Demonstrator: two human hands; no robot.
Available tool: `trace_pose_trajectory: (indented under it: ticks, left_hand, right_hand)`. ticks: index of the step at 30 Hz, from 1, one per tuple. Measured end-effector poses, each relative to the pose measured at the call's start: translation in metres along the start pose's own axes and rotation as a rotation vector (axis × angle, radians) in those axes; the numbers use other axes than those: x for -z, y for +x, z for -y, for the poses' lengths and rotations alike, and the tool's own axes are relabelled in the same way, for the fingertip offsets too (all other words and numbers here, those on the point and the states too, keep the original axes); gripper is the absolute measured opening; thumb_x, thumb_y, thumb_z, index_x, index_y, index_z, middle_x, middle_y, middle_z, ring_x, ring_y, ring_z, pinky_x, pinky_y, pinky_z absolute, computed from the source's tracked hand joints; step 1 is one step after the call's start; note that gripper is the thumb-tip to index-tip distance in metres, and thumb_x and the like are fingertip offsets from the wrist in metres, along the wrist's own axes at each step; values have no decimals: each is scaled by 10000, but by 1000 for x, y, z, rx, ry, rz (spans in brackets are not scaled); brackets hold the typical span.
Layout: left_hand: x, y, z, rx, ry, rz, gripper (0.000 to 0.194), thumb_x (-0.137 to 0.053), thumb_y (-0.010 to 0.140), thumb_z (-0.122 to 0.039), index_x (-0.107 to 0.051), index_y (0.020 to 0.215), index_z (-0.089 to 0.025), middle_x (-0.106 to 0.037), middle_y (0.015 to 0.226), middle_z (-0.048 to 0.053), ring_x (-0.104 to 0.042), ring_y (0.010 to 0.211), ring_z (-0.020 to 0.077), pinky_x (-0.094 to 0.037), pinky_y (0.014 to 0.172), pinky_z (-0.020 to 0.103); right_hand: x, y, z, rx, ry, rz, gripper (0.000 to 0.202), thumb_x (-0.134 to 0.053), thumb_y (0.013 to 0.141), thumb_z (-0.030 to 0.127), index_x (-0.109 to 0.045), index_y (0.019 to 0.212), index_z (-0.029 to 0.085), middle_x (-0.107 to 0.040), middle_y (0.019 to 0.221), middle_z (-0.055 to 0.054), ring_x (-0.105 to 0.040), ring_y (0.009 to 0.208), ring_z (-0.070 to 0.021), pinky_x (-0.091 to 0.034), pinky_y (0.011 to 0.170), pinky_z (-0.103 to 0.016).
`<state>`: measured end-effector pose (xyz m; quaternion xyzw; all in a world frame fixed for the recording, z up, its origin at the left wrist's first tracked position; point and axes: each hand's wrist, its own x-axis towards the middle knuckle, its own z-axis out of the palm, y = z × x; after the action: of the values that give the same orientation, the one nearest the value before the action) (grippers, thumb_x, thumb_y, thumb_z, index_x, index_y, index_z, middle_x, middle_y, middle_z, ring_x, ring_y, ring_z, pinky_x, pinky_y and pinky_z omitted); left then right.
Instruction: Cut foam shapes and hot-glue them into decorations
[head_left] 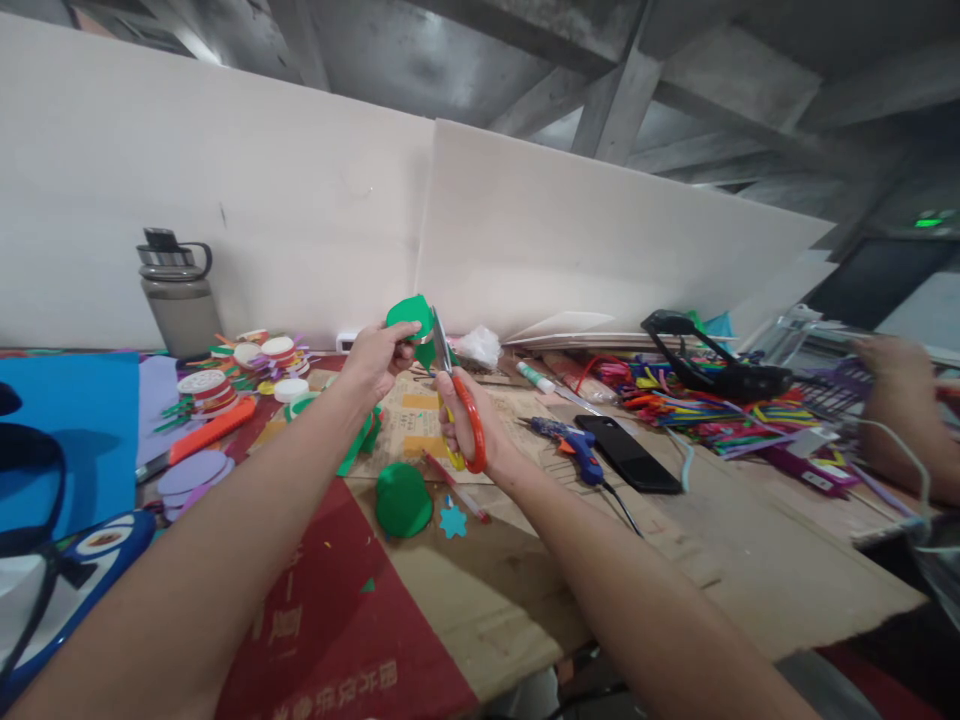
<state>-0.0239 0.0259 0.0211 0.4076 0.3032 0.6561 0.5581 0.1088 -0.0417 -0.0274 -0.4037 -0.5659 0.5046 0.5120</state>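
Note:
My left hand point(381, 362) pinches a green piece of sheet material point(411, 316) above the table. My right hand point(474, 422) is closed round the orange and yellow handles of a pair of scissors point(471, 430), whose blades point up at the right edge of the green piece. Below my hands, a round green piece point(403, 500) lies on the cardboard beside a small light-blue star shape point(453, 520). A red and clear pen point(456, 487) lies just under the scissors. More green strips point(358, 452) are partly hidden behind my left forearm.
On the right are a blue glue gun point(577, 445), a black phone point(628, 453), colourful sticks point(720, 412) and another person's arm point(904, 410). An orange cutter point(214, 428), purple discs point(196, 472) and a grey bottle point(178, 300) stand or lie at left. White boards point(585, 240) rise behind.

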Motion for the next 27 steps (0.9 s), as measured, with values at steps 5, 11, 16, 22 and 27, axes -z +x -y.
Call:
trace_pose_trajectory:
  ticks: [5,11,16,22,27]
  left_hand:
    - [1,0,0,3,-3,-44,183,-724,617,-114,-543,637,-134,-527,496,-33,-431,402,40,-307,389,145]
    - [-1,-3,-1,20,-31,-76,110,-680,661,-108,-576,692,-127,-617,574,6,-520,444,69,-393,444,179]
    - [-3,-4,1,-24,-60,-46,145,-723,660,-108,-589,711,-127,-602,574,-8,-554,484,72,-378,452,170]
    - [-4,-4,2,-47,-75,-45,173,-737,644,-88,-585,717,-123,-600,590,-13,-550,491,63,-392,462,160]
    - [-10,-8,5,-3,-68,-27,162,-715,650,-68,-591,745,-110,-615,604,-7,-528,462,53,-408,463,158]
  right_hand:
    - [-1,-1,1,1,2,-3,395,-578,818,612,-450,912,250,-384,577,102,-353,408,-57,-284,378,-165]
    - [-2,-3,0,25,-15,19,377,-584,831,587,-436,848,241,-390,597,97,-356,409,-54,-306,374,-167]
    - [-1,2,-7,1,-47,19,376,-545,853,604,-434,861,245,-385,608,92,-360,420,-63,-309,344,-163]
    - [0,8,-16,29,-42,68,411,-539,841,653,-424,896,262,-363,597,97,-370,407,-74,-328,327,-175]
    - [0,11,-17,50,5,77,428,-605,817,637,-384,886,277,-374,595,94,-354,392,-73,-340,349,-194]
